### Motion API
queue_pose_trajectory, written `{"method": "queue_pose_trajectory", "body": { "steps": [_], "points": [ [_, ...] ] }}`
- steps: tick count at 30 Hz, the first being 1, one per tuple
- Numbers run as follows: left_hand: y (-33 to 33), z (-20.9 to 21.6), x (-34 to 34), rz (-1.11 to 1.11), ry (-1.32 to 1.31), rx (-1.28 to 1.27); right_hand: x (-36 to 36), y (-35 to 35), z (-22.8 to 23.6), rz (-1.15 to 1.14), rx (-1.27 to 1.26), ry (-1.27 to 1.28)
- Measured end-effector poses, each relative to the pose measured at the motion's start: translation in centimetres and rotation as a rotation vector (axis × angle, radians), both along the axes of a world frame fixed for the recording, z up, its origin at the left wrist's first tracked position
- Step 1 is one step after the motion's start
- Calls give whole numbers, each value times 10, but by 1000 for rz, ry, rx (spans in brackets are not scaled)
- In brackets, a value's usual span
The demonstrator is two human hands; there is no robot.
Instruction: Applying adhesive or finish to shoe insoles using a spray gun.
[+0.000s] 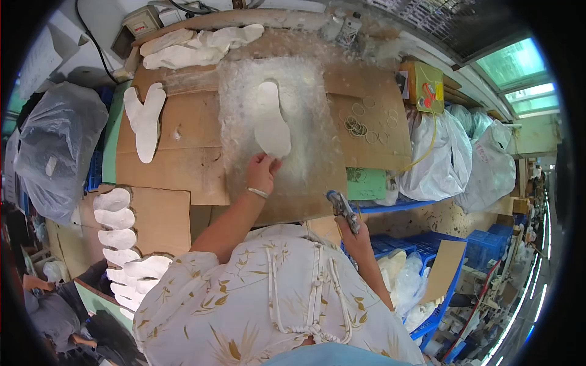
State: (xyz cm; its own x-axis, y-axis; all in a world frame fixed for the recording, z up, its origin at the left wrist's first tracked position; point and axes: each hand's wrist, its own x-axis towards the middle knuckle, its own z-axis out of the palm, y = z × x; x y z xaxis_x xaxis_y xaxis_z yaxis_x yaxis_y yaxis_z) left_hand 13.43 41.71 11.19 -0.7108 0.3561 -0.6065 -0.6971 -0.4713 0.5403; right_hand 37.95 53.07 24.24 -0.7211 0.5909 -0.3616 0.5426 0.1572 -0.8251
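A white shoe insole [273,125] lies lengthwise on a whitish, residue-coated sheet [235,116] in the middle of the cardboard-covered table. My left hand [262,173], with a bracelet at the wrist, has its fingers closed at the insole's near end. Lower right, my right hand [356,236] is wrapped round the grip of a metal spray gun [342,209], whose head points up and away from me. To the left, two overlapping white insoles [145,119] form a V on the cardboard.
More white insoles [198,49] are piled along the far edge, and several [116,219] sit in a row at near left. Rubber bands [355,127] lie on the right-hand cardboard. Bottles [349,29] stand at the back; blue crates [442,244] and plastic bags [434,152] are at right.
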Motion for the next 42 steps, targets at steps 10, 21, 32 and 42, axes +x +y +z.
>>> {"method": "queue_pose_trajectory", "body": {
  "steps": [10,21,32,42],
  "points": [
    [-17,-52,46,-227,-85,-270,-37,10,31,-20,-105,105],
    [-17,-55,44,-264,-27,-365,-144,8,62,182,97,119],
    [-18,-52,43,-312,-18,-384,-209,27,3,117,159,144],
    [-18,-55,44,-300,-14,-392,-217,27,-2,142,205,139]
  ]
}}
